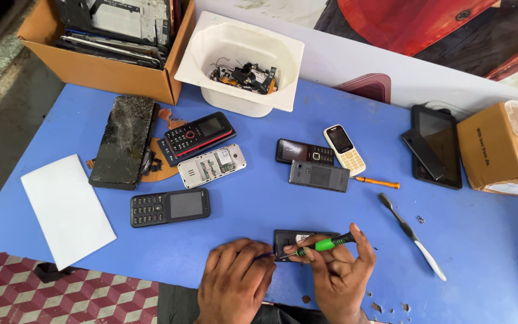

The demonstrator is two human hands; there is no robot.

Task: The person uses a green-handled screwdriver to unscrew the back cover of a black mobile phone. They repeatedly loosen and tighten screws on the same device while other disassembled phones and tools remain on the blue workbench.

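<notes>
Blue counter (463, 252) spreads old phones apart for sorting. Small black opened phone (292, 237) lies at the near edge; left hand (235, 285) pins it steady, right hand (340, 273) pinches the green-handled screwdriver (322, 245), tip angled onto it.

Blue table (259, 210); red-and-white checkered floor (7, 288); white wall (403, 72) behind.

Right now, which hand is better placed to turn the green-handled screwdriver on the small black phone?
The right hand: its fingers already grip the green-handled screwdriver, tip at the small black phone. The left hand rests beside the phone.
</notes>
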